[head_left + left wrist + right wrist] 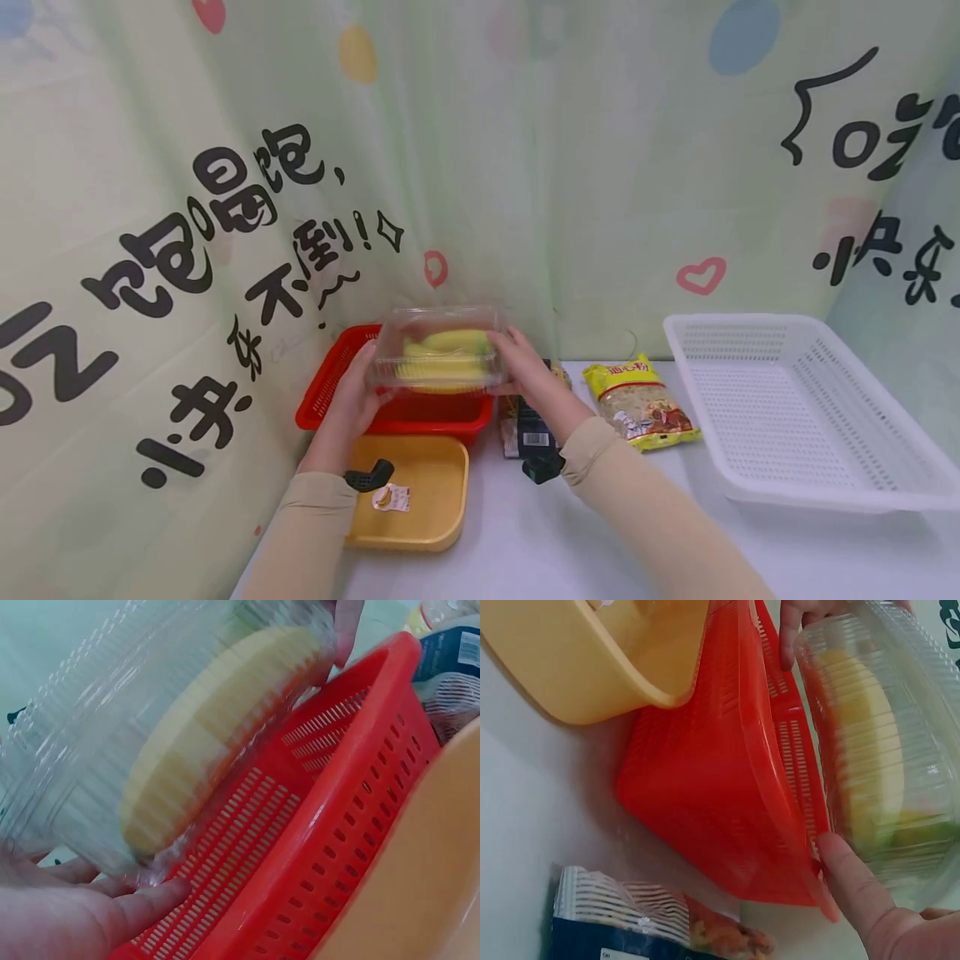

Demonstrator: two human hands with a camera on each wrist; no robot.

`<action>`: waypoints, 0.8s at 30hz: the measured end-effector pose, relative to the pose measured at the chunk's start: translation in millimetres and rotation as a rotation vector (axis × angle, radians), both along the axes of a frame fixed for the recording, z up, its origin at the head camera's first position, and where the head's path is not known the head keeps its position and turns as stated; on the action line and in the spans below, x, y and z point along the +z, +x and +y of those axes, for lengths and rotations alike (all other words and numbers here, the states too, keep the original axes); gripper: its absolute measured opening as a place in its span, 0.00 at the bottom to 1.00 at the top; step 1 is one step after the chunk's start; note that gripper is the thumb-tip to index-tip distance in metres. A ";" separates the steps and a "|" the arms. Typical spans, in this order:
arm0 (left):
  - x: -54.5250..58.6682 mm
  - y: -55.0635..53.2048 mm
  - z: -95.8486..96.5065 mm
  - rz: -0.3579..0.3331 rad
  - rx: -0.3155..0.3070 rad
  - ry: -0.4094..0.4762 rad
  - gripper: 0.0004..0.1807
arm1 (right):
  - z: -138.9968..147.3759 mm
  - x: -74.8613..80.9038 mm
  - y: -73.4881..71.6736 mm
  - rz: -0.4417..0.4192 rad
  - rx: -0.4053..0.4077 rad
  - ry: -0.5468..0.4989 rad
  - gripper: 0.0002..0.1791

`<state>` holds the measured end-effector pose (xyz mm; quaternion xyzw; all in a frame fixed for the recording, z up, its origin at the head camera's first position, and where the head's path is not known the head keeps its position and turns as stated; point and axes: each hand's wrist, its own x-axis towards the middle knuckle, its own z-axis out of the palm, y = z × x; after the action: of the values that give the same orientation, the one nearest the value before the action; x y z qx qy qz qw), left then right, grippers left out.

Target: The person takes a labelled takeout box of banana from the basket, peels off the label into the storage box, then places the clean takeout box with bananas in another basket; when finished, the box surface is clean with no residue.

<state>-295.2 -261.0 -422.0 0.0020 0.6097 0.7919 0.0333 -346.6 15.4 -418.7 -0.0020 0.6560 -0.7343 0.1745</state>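
A clear plastic clamshell box with yellow bananas inside is held up over the red perforated basket. My left hand grips the box at its left end, and my right hand holds the right end. In the left wrist view the box is tilted above the basket's slotted floor, with the left thumb near its lower edge. The right wrist view shows the right thumb extended at the box's lower corner, close by the basket rim.
In front of the red basket stands a yellow-orange tub with a banana-picture label in it. A dark packet and a yellow food bag lie to the right. A large white basket stands further right. A printed curtain hangs behind.
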 end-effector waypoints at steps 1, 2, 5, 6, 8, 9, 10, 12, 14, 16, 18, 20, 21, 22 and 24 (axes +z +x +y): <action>-0.1 -0.3 -0.1 0.009 0.010 -0.008 0.29 | -1.9 -0.1 -0.4 0.007 0.004 0.004 0.45; -0.5 -0.8 -0.7 0.012 0.025 -0.009 0.28 | -3.9 0.1 -0.4 0.015 0.008 0.012 0.45; -3.5 -4.5 -4.8 -0.001 0.076 -0.016 0.26 | -9.6 1.9 0.0 0.034 0.028 0.056 0.44; -4.8 -5.7 -6.2 -0.011 0.097 -0.011 0.26 | -11.5 2.9 0.3 0.035 0.034 0.077 0.44; -7.9 -7.6 -9.5 -0.035 0.135 0.019 0.28 | -15.9 4.3 -0.4 0.027 0.043 0.115 0.42; -9.3 -8.3 -11.1 -0.044 0.149 0.037 0.30 | -17.7 4.8 -0.7 0.023 0.050 0.128 0.41; -10.5 -8.7 -12.7 -0.048 0.158 0.053 0.31 | -19.7 5.0 -1.2 0.020 0.058 0.138 0.40; -12.9 -9.1 -15.2 -0.064 0.180 0.085 0.35 | -23.5 4.5 -2.2 0.017 0.062 0.152 0.38; -15.4 -10.4 -17.7 -0.077 0.194 0.088 0.36 | -27.0 3.4 -2.8 0.027 0.065 0.154 0.37; -17.2 -11.7 -19.2 -0.094 0.223 0.061 0.35 | -29.9 2.2 -2.2 0.053 0.067 0.175 0.36; -19.0 -13.3 -21.0 -0.111 0.249 0.007 0.33 | -32.1 1.0 -0.5 0.080 0.074 0.207 0.36; -20.2 -14.9 -22.9 -0.129 0.280 -0.042 0.30 | -34.3 -0.4 1.0 0.096 0.086 0.241 0.36; -20.8 -15.7 -24.0 -0.138 0.289 -0.060 0.28 | -35.3 -1.6 1.6 0.100 0.090 0.259 0.36; -21.5 -16.7 -25.0 -0.144 0.291 -0.074 0.27 | -36.2 -2.8 2.1 0.103 0.093 0.273 0.35; -22.5 -19.0 -26.5 -0.153 0.284 -0.102 0.25 | -38.6 -5.7 2.1 0.094 0.093 0.288 0.35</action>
<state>-314.3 -287.5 -444.5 -0.1464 0.6390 0.7545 -0.0326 -344.5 -23.2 -424.4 -0.0417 0.7611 -0.6228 0.1761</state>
